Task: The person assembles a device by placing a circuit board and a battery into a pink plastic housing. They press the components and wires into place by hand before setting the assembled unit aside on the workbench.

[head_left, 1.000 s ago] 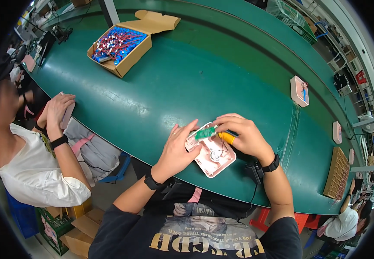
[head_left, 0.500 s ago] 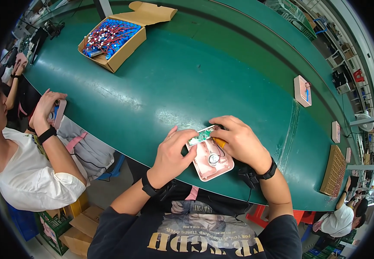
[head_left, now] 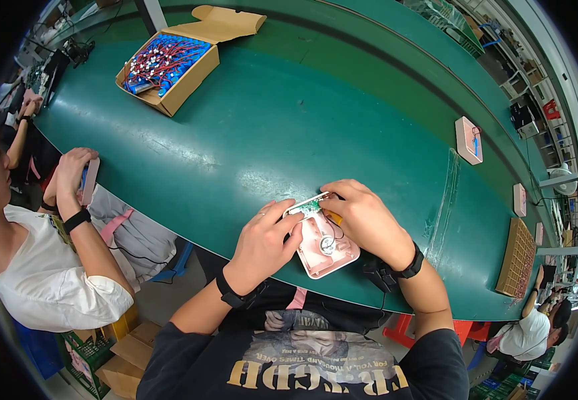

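A pale pink plastic housing (head_left: 315,264) lies open-side up at the table's near edge. A round silver part (head_left: 327,246) with thin wires sits inside it. At its far end a green circuit board (head_left: 309,207) stands tilted with a whitish strip along its edge. My left hand (head_left: 262,240) is closed on the board's left end, thumb bent over the housing. My right hand (head_left: 372,219) has its fingertips on the board's right end. Under its palm is an orange-handled tool (head_left: 333,217), mostly hidden, its tip out of sight.
A cardboard box (head_left: 192,79) of blue wired battery packs stands at the far left. Pink housings (head_left: 469,141) and a compartmented brown tray (head_left: 517,257) lie to the right. A black device (head_left: 380,273) is beside my right wrist. A co-worker (head_left: 55,267) sits at left.
The circuit board leans a little more steeply, and both hands have shifted slightly with it. My right fingers cover more of the orange-handled tool. At left, the co-worker's hands have moved slightly.
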